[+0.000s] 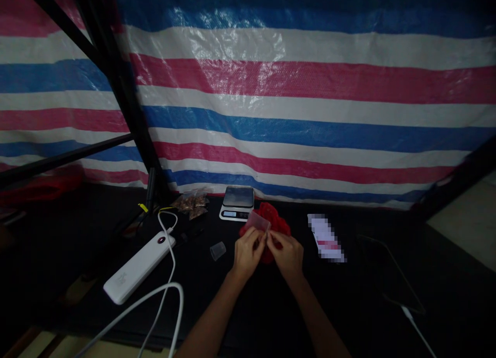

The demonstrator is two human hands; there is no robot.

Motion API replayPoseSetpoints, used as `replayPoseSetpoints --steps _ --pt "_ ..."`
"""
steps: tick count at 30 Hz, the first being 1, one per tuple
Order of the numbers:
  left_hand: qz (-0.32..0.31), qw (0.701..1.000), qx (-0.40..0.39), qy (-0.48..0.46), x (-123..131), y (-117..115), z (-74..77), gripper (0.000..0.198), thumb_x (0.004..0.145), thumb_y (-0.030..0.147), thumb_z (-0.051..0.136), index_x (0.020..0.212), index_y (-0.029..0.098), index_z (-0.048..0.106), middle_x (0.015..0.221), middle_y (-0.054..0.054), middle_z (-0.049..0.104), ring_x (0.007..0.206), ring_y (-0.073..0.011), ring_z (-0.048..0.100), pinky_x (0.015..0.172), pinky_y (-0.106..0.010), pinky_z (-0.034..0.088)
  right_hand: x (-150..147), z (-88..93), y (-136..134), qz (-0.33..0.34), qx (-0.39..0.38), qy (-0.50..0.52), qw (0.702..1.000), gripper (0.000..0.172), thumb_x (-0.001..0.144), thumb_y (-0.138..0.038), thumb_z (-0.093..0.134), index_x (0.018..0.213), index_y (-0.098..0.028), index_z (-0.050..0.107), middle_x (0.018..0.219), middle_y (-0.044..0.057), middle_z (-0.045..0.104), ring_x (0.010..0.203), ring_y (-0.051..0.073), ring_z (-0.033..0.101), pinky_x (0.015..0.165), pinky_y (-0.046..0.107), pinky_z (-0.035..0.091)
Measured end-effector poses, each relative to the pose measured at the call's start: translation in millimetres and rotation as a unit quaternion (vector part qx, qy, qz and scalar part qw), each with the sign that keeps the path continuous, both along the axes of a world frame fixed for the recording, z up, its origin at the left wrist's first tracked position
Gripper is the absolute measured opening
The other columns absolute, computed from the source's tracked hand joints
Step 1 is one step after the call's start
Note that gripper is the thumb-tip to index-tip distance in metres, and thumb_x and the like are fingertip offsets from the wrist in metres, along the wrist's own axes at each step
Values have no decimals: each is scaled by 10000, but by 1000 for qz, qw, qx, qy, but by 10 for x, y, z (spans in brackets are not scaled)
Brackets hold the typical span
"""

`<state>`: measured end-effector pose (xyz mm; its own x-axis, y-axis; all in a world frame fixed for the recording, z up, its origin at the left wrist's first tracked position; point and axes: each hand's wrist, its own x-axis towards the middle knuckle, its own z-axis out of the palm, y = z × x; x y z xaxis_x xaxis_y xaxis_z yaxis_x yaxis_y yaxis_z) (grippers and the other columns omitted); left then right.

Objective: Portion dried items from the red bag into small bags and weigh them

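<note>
My left hand (248, 252) and my right hand (285, 253) meet at the middle of the black table, fingers pinched together. Between them is a small clear plastic bag (258, 221), its body standing up past my left fingers and its edge at both sets of fingertips. Behind and under my hands lies a red plastic bag (277, 222), crumpled. A digital scale (237, 200) with a lit display stands just beyond, its pan bare. Left of my left hand, a small clear plastic cup (217, 250) lies tipped over.
Filled small bags (197, 202) lie left of the scale. A white power bank (139, 267) with white cables (180, 296) takes up the left side. To the right are a blurred-out phone-like item (326, 238) and a dark phone (391, 273) with a cable. Striped sheeting (294, 110) hangs behind.
</note>
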<state>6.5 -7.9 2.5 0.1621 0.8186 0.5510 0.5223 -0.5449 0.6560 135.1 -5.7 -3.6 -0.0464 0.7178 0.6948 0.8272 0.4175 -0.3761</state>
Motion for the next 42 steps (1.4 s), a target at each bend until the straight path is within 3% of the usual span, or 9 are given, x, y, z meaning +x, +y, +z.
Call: replayPoseSetpoints --steps 5,12,17,21,24,27,30,34,42 --pt "99 994 33 -11 -47 -3 -29 202 812 229 411 634 171 486 623 7 460 566 -91 461 550 -190 369 21 7 -2 -63 -62 60 994 200 772 -295 496 815 -217 676 636 13 683 516 142 611 516 231 436" --pt "119 992 -43 -24 3 27 -176 206 756 303 487 903 173 425 672 9 551 532 -116 546 513 -212 408 -86 39 -81 62 -39 93 993 184 788 -291 497 817 -218 664 783 24 693 668 150 639 638 238 483" --pt "164 984 75 12 2 -30 -335 121 746 225 475 854 174 461 661 -28 588 604 -154 582 596 -273 440 -65 78 -58 5 -107 200 974 186 750 -357 534 744 -227 667 695 18 687 604 169 637 591 263 502" --pt "144 962 205 108 -103 -46 -107 197 720 207 495 916 185 495 1080 -127 566 1060 -261 491 911 -481 296 -6 40 14 65 -187 321 926 301 717 -417 541 891 -196 647 787 47 686 463 135 596 454 243 494" --pt "-3 955 174 240 -212 -5 167 405 747 251 453 1146 189 424 1271 -123 429 1219 -273 321 999 -534 115 -3 -15 52 125 -232 353 898 385 691 -434 563 961 -166 625 821 67 679 354 91 514 360 227 443" --pt "-98 944 138 284 -335 18 304 552 741 418 479 1214 154 374 1198 -121 483 1158 -246 393 1029 -455 172 -6 -64 69 156 -263 344 888 352 662 -428 594 858 -143 658 694 58 678 357 106 509 359 234 435" --pt "-63 954 115 270 -441 -31 279 666 674 569 518 1168 135 409 1067 -109 538 1047 -237 471 1009 -426 253 -16 -79 66 171 -277 323 888 293 675 -385 592 832 -149 670 661 55 681 453 149 574 435 254 476" --pt "-7 963 92 255 -505 -173 204 655 677 576 520 1165 157 398 1065 -95 525 1016 -227 478 983 -428 289 -82 -47 48 190 -269 291 898 222 661 -333 611 803 -176 679 789 66 694 676 206 639 571 280 517" --pt "34 956 44 289 -658 -315 242 586 704 546 514 1152 179 426 947 -74 553 884 -228 503 765 -349 416 -332 -24 0 193 -289 279 895 227 673 -352 594 813 -190 668 780 71 698 672 219 651 566 293 527"
